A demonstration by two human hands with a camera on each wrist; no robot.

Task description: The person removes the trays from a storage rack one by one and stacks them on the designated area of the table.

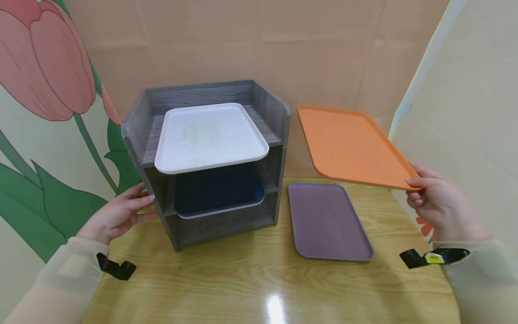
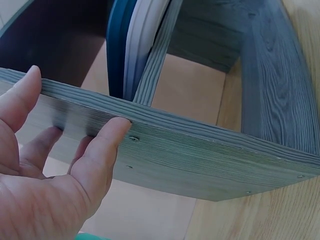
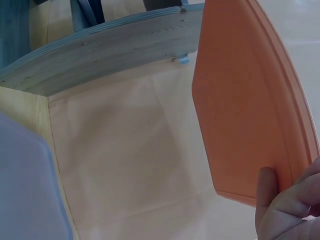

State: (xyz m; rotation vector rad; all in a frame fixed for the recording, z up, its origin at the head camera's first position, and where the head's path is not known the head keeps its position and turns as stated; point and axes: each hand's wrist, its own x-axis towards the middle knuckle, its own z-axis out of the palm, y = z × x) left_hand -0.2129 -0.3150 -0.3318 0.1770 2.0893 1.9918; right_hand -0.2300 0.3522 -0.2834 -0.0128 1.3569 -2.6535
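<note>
My right hand (image 1: 435, 200) pinches the near corner of an orange tray (image 1: 350, 146) and holds it up, tilted, above the table to the right of a grey wooden shelf unit (image 1: 210, 157). The same orange tray (image 3: 245, 110) fills the right wrist view, with my thumb (image 3: 267, 192) on its underside. My left hand (image 1: 119, 213) rests with straight fingers against the shelf unit's left side panel (image 2: 165, 145). A white tray (image 1: 208, 137) lies on the top shelf and a dark blue tray (image 1: 218, 191) on the middle shelf. A purple tray (image 1: 328, 220) lies flat on the table.
The wooden table (image 1: 259, 279) ends at beige paper walls behind and to the right; a tulip picture (image 1: 44, 58) covers the left wall. The shelf unit's bottom level (image 1: 226, 225) holds nothing that I can see. Black wrist straps (image 1: 117, 269) sit on both sleeves.
</note>
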